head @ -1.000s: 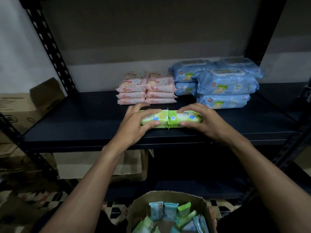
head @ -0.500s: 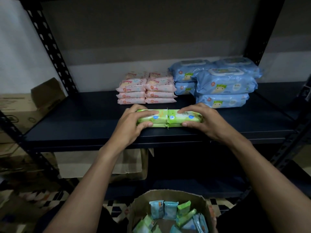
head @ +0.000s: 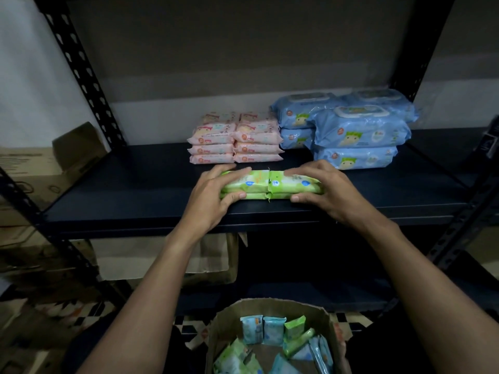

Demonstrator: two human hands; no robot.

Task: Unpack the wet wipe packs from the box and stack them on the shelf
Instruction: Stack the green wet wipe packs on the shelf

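Green wipe packs on the shelf
Left hand and right hand clamp crinkly green packs on the dark metal shelf, mid-frame.

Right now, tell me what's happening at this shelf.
A person is setting a bundle of green wet wipe packs on the front of the dark shelf. The left hand grips one end and the right hand the other. Behind them, pink packs and blue packs are already stacked. The cardboard box below holds more small packs to unpack.
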